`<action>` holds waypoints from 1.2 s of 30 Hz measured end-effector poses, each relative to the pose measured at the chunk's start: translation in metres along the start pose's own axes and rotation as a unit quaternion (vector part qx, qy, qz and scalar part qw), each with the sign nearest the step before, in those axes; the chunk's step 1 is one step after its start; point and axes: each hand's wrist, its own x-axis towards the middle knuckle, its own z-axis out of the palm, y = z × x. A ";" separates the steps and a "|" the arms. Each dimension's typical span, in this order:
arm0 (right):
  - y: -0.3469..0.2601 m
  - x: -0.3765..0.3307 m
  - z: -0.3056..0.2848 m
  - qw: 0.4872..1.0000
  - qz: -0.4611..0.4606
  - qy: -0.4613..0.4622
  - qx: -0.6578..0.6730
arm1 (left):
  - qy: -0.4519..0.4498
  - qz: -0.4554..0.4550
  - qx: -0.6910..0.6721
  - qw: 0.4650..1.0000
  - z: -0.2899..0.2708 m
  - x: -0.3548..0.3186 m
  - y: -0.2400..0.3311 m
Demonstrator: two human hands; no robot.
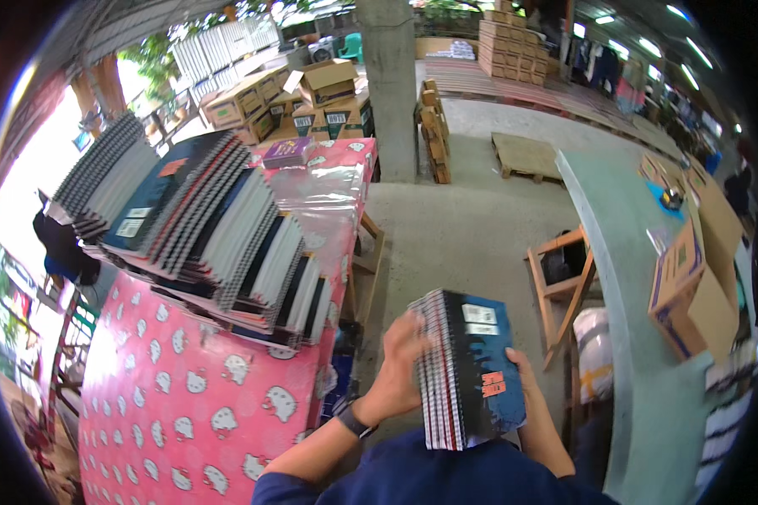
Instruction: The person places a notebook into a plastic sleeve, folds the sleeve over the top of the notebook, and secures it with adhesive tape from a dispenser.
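Notebook stack (473, 370) between both hands (401, 366) (528, 385)

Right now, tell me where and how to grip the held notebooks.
Grip the notebooks by their right edge, coming from the right, probably thumb uppermost: that edge, where the right hand is, looks plain, while wire spirals ridge the left side.

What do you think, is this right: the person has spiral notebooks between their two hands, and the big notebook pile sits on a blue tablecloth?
Not quite: the head view shows the tablecloth is pink, not blue. The rest stands: the person has spiral notebooks between their left hand and right hand, and the big notebook pile sits on that cloth.
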 end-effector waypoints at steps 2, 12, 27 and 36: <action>-0.004 0.001 -0.010 0.994 -0.109 0.014 0.021 | 0.131 -0.322 -0.355 0.868 0.033 -0.006 -0.016; -0.212 0.180 0.025 0.906 -0.161 0.000 -0.391 | 0.196 -0.387 -0.478 0.764 0.078 0.129 -0.155; -0.290 0.584 0.222 0.668 -0.100 -0.375 -0.635 | 0.452 -0.270 0.024 0.850 -0.069 0.210 -0.373; -0.228 0.763 0.165 0.484 0.068 -0.562 -0.667 | 0.560 -0.403 0.165 0.705 -0.011 0.162 -0.473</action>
